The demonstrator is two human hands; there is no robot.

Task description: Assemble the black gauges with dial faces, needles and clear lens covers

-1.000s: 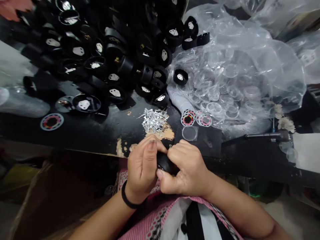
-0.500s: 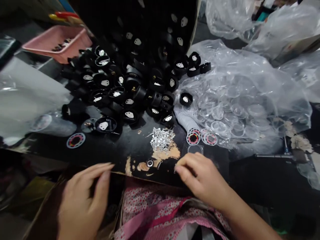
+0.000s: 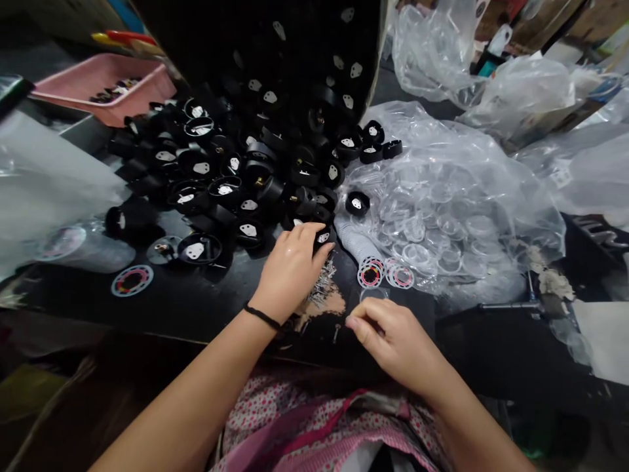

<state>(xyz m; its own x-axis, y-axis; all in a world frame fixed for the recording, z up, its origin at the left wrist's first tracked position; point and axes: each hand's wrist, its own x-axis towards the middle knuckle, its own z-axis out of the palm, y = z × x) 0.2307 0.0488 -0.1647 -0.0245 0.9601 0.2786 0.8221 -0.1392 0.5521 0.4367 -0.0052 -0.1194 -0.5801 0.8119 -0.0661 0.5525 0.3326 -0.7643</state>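
My left hand [image 3: 293, 263] reaches over the front of the pile, thumb and fingers apart on either side of a black round case [image 3: 323, 237] with a white plate inside. Whether the fingers touch it I cannot tell. Below this hand is a heap of small silvery pins [image 3: 322, 288], partly covered by it. My right hand [image 3: 386, 331] rests at the table's front with thumb and forefinger pinched together; what they hold, if anything, is hidden. Just left of those fingertips shows a single small pin [image 3: 337, 333]. Behind the right hand lies a clear ring [image 3: 374, 295].
Many black cases [image 3: 248, 229] are heaped at the back. Right of them stretches a row of printed dials [image 3: 369, 274], beside a plastic bag of clear covers [image 3: 442, 223]. A loose dial [image 3: 132, 280] lies left. A pink bin [image 3: 105, 85] stands far left.
My left hand has moved from the front left edge, up and right, to the black case at the pile's front. The right hand stays pinched in nearly the same place. The view shifted slightly.
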